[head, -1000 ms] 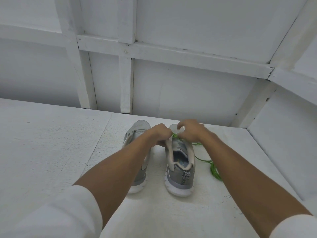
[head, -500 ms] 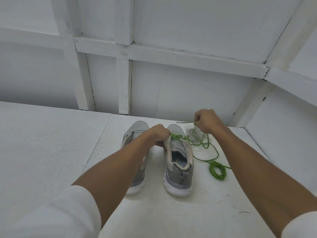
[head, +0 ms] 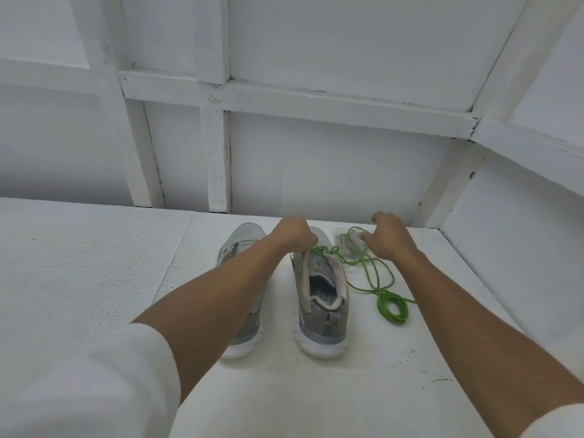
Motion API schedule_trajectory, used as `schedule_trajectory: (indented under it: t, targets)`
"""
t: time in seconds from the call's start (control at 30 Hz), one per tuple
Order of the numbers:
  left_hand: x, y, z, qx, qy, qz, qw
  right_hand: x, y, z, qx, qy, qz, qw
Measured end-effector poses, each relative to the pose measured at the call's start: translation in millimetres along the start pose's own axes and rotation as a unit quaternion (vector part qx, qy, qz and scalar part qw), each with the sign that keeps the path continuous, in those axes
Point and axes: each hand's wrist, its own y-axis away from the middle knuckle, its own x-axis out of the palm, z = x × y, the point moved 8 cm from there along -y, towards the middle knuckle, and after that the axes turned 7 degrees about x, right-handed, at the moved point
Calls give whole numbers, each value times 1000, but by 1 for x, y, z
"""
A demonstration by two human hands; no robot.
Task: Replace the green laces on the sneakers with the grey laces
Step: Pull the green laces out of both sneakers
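Gripping the right grey mesh sneaker (head: 322, 324) at the front of its opening, your left hand (head: 292, 237) has its fingers curled tight round the edge. Your right hand (head: 388, 240) hovers just right of that sneaker's toe, fingers loosely bent and holding nothing, over one pale grey lace bundle (head: 347, 245). One thin green lace (head: 381, 306) trails from the sneaker's eyelets and coils on the white desk (head: 94, 263) to its right. A second, left grey mesh sneaker (head: 248, 238) stands just beside it. Behind its toe the white panelled wall (head: 331, 169) rises near, a white side wall (head: 521, 232) closes the right, and the desk spreads wide leftward.
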Motion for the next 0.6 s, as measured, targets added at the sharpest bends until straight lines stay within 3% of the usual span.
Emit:
schedule_trajectory:
  t: [0.13,0.23,0.6]
  targets:
    - [6,-10,-20,57,-103,19,993,13,33,21,-27,-128,77,988]
    - [15,-12,-26,72,-164,53,982,39,51,27,-14,-129,138,982]
    - [32,-21,-24,93,-239,96,962,58,72,12,45,-220,35,974]
